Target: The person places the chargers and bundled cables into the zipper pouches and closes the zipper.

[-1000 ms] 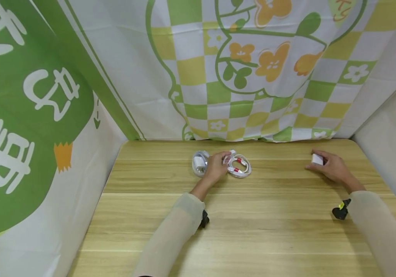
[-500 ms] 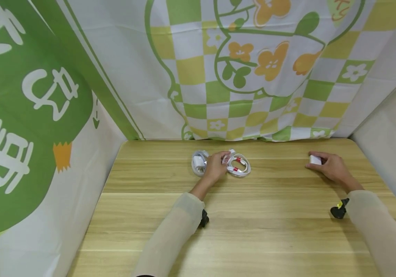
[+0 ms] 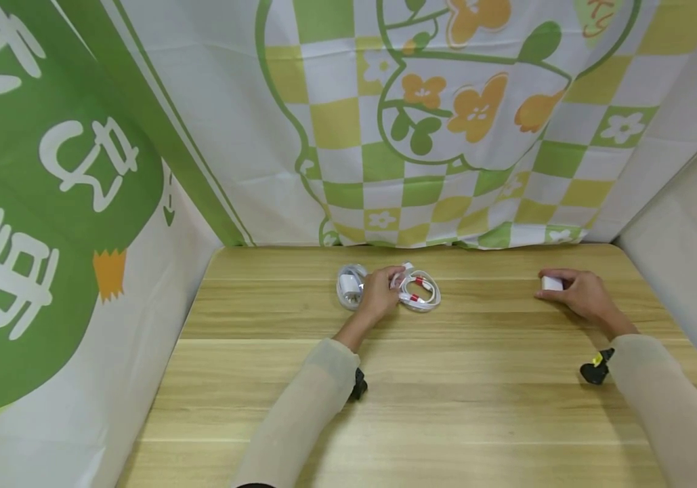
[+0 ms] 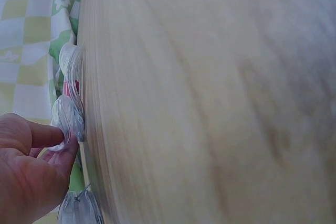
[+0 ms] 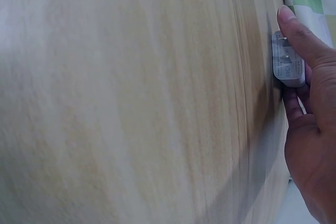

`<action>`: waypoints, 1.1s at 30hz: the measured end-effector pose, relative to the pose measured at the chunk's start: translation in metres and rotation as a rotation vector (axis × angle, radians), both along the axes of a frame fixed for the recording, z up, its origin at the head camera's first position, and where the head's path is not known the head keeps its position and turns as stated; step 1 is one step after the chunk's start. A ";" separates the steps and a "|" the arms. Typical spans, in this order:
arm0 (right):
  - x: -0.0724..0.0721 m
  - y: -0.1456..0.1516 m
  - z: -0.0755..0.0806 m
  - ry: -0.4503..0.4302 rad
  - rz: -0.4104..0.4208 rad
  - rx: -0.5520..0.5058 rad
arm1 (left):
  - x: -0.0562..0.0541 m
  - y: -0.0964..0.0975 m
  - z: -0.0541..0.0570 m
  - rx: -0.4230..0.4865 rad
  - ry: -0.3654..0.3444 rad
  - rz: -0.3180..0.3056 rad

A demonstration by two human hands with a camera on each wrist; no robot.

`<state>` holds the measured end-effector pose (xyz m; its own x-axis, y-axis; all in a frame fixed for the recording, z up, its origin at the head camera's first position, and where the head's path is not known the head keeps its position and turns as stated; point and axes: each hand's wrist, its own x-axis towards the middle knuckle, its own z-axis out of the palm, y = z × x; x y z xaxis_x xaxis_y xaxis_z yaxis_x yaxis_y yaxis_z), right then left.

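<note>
My left hand pinches a small coiled cable between thumb and fingers at the table's far side. Right beside it lies a coiled white cable with red bands, also seen edge-on in the left wrist view. Just left of that hand sits a white plug with a coiled cable around it, partly hidden by the hand. Over on the right, my right hand grips a white charger plug between thumb and fingers. Its printed face and metal prongs show in the right wrist view.
The wooden table ends at a hanging cloth with green checks and flowers. Another printed cloth hangs along the left, with a pale wall on the right. Black wrist devices sit under the sleeves.
My right hand has slid a little to the left with the charger plug, which has turned slightly. The left hand stays in nearly the same place on the coiled cable.
</note>
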<state>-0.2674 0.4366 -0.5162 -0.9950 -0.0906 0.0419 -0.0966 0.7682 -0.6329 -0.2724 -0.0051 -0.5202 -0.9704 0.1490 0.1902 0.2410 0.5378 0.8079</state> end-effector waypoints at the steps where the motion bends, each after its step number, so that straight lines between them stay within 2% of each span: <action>1: 0.000 0.000 0.000 0.000 0.000 -0.001 | 0.000 0.000 0.000 0.001 -0.007 0.000; 6: 0.000 -0.002 0.000 0.010 0.000 0.020 | 0.000 0.000 0.000 0.016 -0.038 -0.003; 14: 0.001 -0.007 0.001 0.012 0.002 0.052 | 0.000 0.000 0.000 0.013 -0.043 -0.004; 27: -0.007 -0.030 0.010 0.002 0.037 -0.006 | 0.000 -0.001 0.000 0.003 -0.029 0.004; 33: -0.008 -0.037 0.013 -0.019 0.063 -0.015 | 0.000 0.000 0.000 0.014 -0.046 0.001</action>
<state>-0.2758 0.3994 -0.5034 -0.9881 -0.1521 0.0249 -0.1319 0.7514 -0.6465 -0.2729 -0.0046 -0.5206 -0.9784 0.1454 0.1469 0.2023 0.5270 0.8255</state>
